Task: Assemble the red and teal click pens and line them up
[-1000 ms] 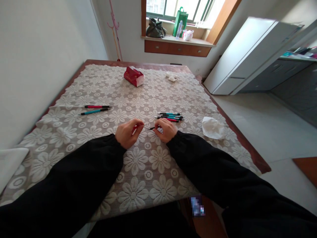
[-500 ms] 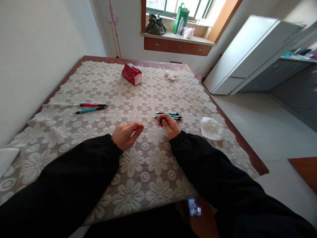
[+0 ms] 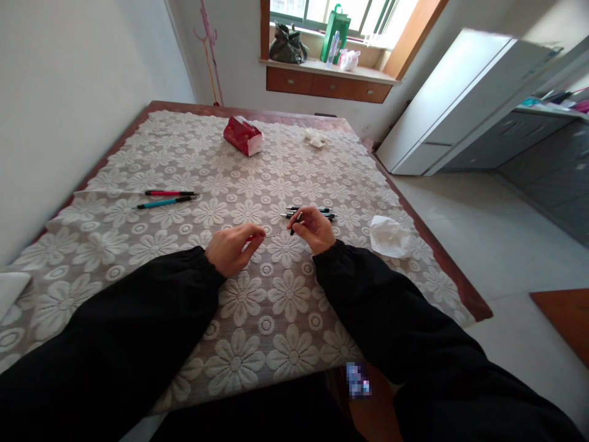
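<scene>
Over the desk's (image 3: 138, 132) middle, your left hand (image 3: 232, 247) pinches a red pen part (image 3: 251, 238) with a thin refill poking right, while your right hand (image 3: 314, 228) grips a small black piece (image 3: 295, 223), near the pen pile (image 3: 313, 213).

No lettering, label, brand or number is legible on anything here.

right hand (image 3: 315, 229) | drew away from left hand (image 3: 232, 247) | black pen piece (image 3: 296, 223) now tilted up
</scene>
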Demonstrator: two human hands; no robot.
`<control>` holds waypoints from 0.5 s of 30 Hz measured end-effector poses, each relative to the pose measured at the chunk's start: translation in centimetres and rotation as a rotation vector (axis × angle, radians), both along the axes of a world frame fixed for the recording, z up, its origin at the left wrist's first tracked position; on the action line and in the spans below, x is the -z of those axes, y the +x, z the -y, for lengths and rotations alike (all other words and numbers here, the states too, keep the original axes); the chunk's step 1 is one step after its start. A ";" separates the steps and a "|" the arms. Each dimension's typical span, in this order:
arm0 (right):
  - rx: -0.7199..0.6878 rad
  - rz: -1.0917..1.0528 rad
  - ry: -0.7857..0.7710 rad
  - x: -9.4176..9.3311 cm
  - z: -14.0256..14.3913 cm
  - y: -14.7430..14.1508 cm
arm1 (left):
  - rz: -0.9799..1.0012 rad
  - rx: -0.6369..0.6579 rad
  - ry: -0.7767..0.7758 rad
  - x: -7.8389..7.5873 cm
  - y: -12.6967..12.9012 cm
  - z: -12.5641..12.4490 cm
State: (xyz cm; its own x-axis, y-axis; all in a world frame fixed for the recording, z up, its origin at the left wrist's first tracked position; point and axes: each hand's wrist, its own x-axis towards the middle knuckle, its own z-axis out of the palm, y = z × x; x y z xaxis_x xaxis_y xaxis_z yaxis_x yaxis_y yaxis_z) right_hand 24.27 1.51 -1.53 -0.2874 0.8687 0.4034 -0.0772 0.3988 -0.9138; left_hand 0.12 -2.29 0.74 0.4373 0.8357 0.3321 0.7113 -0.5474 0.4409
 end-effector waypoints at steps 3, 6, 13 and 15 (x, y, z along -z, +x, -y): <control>-0.035 -0.046 -0.069 -0.2 -0.1 0.1 | -0.010 0.004 -0.011 0.0 0.0 0.0; -0.036 -0.129 -0.100 -0.2 -0.1 0.1 | -0.013 0.012 -0.018 0.0 -0.1 0.0; 0.014 -0.084 -0.123 0.2 0.3 0.7 | 0.004 0.030 -0.032 0.1 -0.1 0.1; 0.022 -0.024 -0.116 0.0 0.7 0.8 | 0.015 0.040 -0.035 0.1 -0.1 0.1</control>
